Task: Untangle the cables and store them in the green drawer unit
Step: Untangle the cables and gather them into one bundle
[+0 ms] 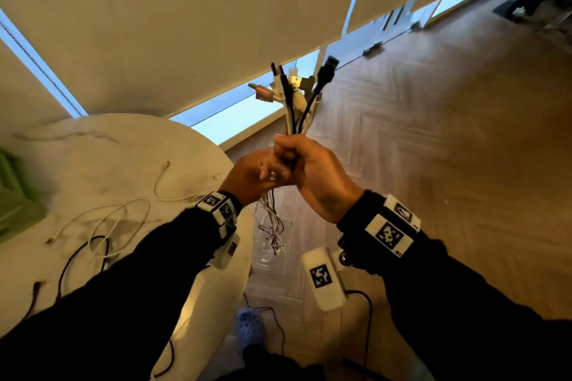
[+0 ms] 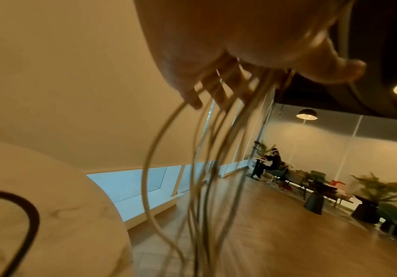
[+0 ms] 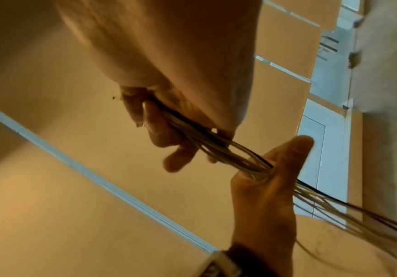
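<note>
A bundle of black and white cables (image 1: 295,102) is held up in the air, right of the round white table (image 1: 185,145), with its plugs fanned out at the top. My right hand (image 1: 305,168) grips the bundle in a fist. My left hand (image 1: 258,176) grips it just below, touching the right hand. The loose ends (image 1: 272,232) hang down toward the floor. In the right wrist view the cables (image 3: 228,153) run from my right hand (image 3: 166,135) into my left hand (image 3: 263,180). The green drawer unit (image 1: 15,195) stands at the table's left edge.
A white cable (image 1: 117,219) and a dark cable (image 1: 77,263) lie loose on the table. Wooden herringbone floor (image 1: 433,148) spreads to the right. A blue shoe (image 1: 249,326) is below. Benches, plants and a seated person (image 2: 273,161) are far across the room.
</note>
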Tool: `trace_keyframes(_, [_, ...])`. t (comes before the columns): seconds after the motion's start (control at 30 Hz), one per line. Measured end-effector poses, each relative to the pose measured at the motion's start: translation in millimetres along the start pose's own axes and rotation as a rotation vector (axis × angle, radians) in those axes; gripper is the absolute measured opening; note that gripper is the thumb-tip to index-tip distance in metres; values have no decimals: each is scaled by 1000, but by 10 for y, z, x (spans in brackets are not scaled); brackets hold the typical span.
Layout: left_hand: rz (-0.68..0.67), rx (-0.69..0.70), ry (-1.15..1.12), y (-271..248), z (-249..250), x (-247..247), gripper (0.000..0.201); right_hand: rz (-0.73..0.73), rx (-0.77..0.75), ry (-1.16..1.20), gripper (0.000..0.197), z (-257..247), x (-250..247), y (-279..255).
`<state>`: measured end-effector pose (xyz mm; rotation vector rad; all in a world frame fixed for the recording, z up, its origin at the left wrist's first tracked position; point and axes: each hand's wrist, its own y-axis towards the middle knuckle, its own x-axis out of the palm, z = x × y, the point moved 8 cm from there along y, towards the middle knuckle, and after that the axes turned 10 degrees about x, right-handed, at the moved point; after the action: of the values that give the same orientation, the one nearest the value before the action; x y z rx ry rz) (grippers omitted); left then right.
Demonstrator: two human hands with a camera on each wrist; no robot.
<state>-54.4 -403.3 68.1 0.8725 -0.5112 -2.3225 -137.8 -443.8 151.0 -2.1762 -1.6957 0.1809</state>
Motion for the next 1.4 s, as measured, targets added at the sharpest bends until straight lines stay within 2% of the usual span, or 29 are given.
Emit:
trace_keyframes(0.03, [53,-38,-11,2,-112,21,20,18,-30,13,43,-47,-34,-35])
trace_keyframes(0.07, [94,-158,-72,-18,-261,90,21,25,-49,74,44,-87,-73,-55])
trace_keyframes(0.13, [139,-462,-140,-126,-495,347,41,44,-76,268,42,-161,-215,-31])
trace_keyframes(0.17, [99,-523,-160,-168,-484,514,47,60,-93,351,38,-199,-311,4])
trace_keyframes(0.27, [-117,-545,-255,-257,-257,979,46,151,-91,402,36,-265,-655,162])
trace_keyframes(0.33, [-286,-514,-314,-311,-162,1148,55,253,-46,248,40,-259,-888,250])
trace_keyframes(0.4, [-410,-454,-339,-362,-140,1182,75,293,-2,32,42,-252,-1009,312])
trace_keyframes(0.47, [-417,-412,-302,-317,-95,988,101,270,35,-121,39,-214,-1039,370])
trace_keyframes(0.53, [-299,-369,-345,-130,1,692,116,206,50,-261,33,-157,-985,414])
trace_keyframes(0.63, [-92,-353,-518,298,124,274,102,51,36,-629,22,-48,-701,458])
trace_keyframes(0.7, [-12,-437,-593,487,119,110,85,-12,19,-802,22,-6,-536,479])
trace_keyframes(0.8, [22,-481,-489,567,101,-48,46,-58,19,-793,23,19,-414,519])
trace_keyframes(0.93, [46,-476,-373,516,164,-211,44,-135,-2,-681,19,223,-333,610])
trace_keyframes(1.07, [-1,-531,-476,373,204,-281,49,-312,225,-636,24,928,-182,834])
trace_keyframes(1.13, [-18,-616,-586,264,184,-354,47,-430,356,-752,21,1357,-119,899])
trace_keyframes(1.2, [-8,-726,-767,133,170,-461,44,-570,478,-905,30,1803,-144,925])
trace_keyframes(1.27, [29,-777,-871,-2,152,-621,40,-642,556,-1032,30,2062,-262,931])
trace_keyframes(1.3, [65,-783,-891,-75,138,-713,38,-607,566,-1085,29,2106,-353,992])
trace_keyframes(1.33, [109,-782,-903,-138,112,-779,35,-480,542,-1153,30,2075,-511,1102])
trace_keyframes(1.4, [224,-752,-931,-249,85,-907,30,-93,363,-1313,32,1788,-813,1356])
